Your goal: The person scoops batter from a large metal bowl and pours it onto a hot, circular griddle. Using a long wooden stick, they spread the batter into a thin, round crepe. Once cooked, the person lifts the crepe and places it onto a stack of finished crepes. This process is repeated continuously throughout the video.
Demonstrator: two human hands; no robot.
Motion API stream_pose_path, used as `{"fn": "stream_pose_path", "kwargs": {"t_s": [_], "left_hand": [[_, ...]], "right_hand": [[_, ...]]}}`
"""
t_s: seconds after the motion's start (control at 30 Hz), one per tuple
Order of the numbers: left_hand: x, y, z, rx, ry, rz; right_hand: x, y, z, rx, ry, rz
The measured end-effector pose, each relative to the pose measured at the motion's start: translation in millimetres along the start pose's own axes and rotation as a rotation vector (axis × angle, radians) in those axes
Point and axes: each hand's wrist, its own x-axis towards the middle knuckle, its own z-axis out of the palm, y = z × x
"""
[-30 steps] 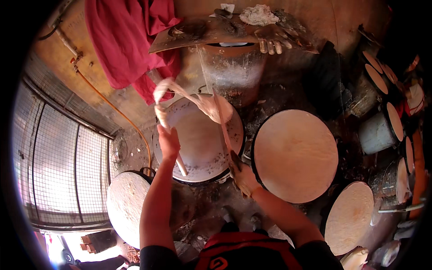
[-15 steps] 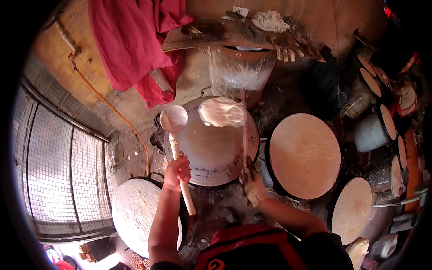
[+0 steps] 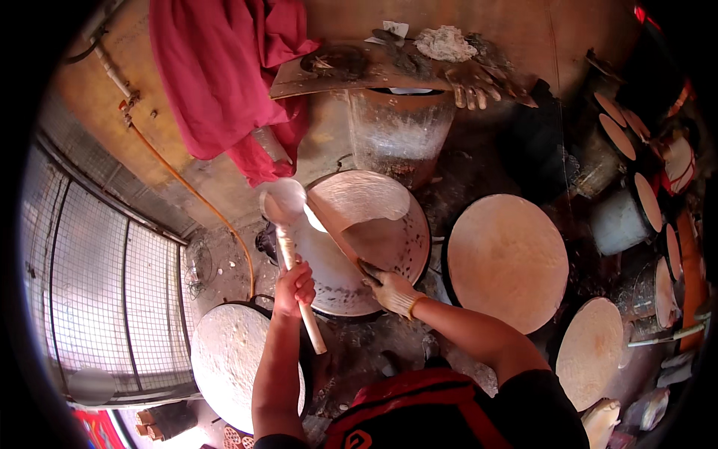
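My left hand (image 3: 294, 288) is wrapped round the pale handle of a large ladle (image 3: 284, 202), whose round bowl hangs over the far left edge of a round griddle (image 3: 340, 277). In my gloved right hand (image 3: 393, 292) is the dark grip of a long, thin wooden spreader (image 3: 336, 236). Its blade slants up and left across the griddle, touching or very near the batter. A pale, shiny sheet of batter (image 3: 366, 194) covers the far part of the griddle. Brown surface shows nearer me, with dark specks along the rim.
More round griddles with pale surfaces stand at right (image 3: 508, 262), lower right (image 3: 591, 352) and lower left (image 3: 243, 363). Behind is a bucket (image 3: 400, 135) under a board (image 3: 314, 81) holding gloves and rags. A red cloth (image 3: 224, 75) hangs at far left, beside an orange hose (image 3: 187, 198).
My right hand has moved left and the spreader has swung from upright to slanting left. The batter, a small patch before, is now spread wide across the griddle's far part. The ladle stays nearly still.
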Motion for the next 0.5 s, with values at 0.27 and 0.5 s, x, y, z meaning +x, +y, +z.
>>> {"fn": "stream_pose_path", "kwargs": {"t_s": [0.27, 0.5], "left_hand": [[-72.0, 10.0, -2.5, 0.000, 0.133, 0.419], [-101.0, -39.9, -6.8, -0.074, 0.355, 0.394]], "right_hand": [[-17.1, 25.5, -68.9, 0.646, -0.032, 0.442], [11.5, -7.7, -98.9, -0.114, -0.319, 0.081]]}}
